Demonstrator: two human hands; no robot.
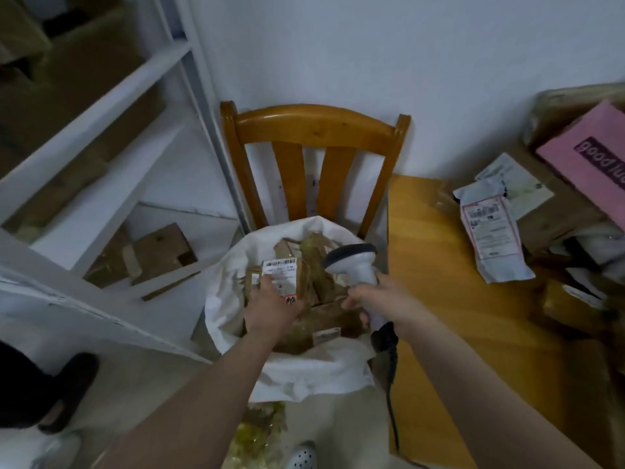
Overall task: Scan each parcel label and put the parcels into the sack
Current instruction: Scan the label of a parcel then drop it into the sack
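An open white sack (223,299) rests on a wooden chair and holds several brown taped parcels. My left hand (270,309) grips a small brown parcel (280,277) with a white barcode label, holding it inside the sack's mouth, label facing up. My right hand (378,301) grips the handle of a grey barcode scanner (355,262), whose head points toward that label from the right. The scanner's black cable (392,394) hangs down beside the table.
A wooden chair (314,130) stands against the wall behind the sack. To the right, a wooden table (456,316) carries a grey mailer bag (490,231), brown boxes and a pink box (585,157). White shelving (101,157) with cardboard stands at the left.
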